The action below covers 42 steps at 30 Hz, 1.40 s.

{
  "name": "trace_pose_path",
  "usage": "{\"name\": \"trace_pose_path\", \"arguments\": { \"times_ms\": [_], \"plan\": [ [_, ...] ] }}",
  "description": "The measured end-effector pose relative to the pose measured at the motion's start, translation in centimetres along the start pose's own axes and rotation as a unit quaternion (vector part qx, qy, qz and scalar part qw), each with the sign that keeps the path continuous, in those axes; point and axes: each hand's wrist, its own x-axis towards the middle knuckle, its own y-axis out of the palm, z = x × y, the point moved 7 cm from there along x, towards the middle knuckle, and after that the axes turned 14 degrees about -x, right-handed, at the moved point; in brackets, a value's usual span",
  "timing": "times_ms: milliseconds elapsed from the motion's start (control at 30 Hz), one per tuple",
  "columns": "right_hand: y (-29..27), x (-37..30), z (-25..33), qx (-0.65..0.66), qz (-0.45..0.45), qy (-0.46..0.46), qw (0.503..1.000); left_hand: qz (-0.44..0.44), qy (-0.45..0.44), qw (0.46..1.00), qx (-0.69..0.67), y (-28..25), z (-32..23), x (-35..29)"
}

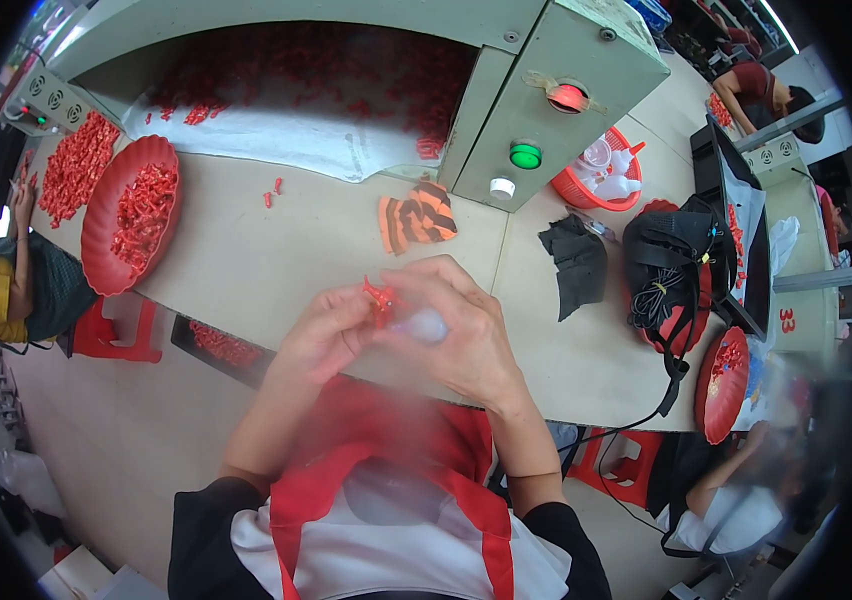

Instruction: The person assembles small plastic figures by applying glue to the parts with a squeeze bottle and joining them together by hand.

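Near the front edge of the table, my left hand [324, 328] pinches a small red plastic piece [382, 298] with thin prongs sticking up. Close against it, my right hand [481, 340] is curled around a small translucent whitish squeeze bottle [426, 326]. The bottle's rounded end shows below my right fingers; its tip is hidden at the red piece. Just beyond my hands lies a folded orange and black striped cloth [416, 218]. Two loose red bits [273, 192] rest farther left on the table.
A green-grey machine [556, 100] with a belt of red pieces stands at the back. At left are a red bowl [96, 230] and a heap of red pieces [81, 165]. To the right: a red basket [566, 185] with bottles, black cloth [578, 262], black bag [671, 255]. Other people sit nearby.
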Motion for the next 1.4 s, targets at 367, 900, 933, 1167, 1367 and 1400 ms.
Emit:
{"name": "trace_pose_path", "arguments": {
  "times_ms": [367, 900, 933, 1167, 1367, 1400],
  "plan": [
    [-0.3, -0.5, 2.2, -0.091, 0.014, -0.118, 0.989, 0.047, -0.003, 0.998, 0.046, 0.4, -0.6, -0.1],
    [1.5, 0.1, 2.8, -0.062, -0.006, -0.124, 0.990, -0.003, 0.036, 0.995, 0.089, -0.6, -2.9, -1.3],
    [1.4, 0.2, 2.4, -0.070, -0.021, -0.087, 0.994, -0.033, 0.034, 0.990, 0.133, -0.6, -4.0, -1.6],
    [2.1, -0.2, -0.2, -0.075, -0.034, -0.039, 0.996, -0.355, 0.456, 0.404, 0.709, 0.6, -23.9, -9.4],
    [2.6, -0.6, -1.4, -0.088, -0.026, -0.009, 0.996, -0.419, 0.401, 0.156, 0.799, -0.1, -29.8, -8.8],
    [2.7, -0.5, -1.7, -0.092, -0.032, -0.004, 0.995, -0.407, 0.433, 0.126, 0.794, 0.9, -29.5, -7.4]
  ]
}}
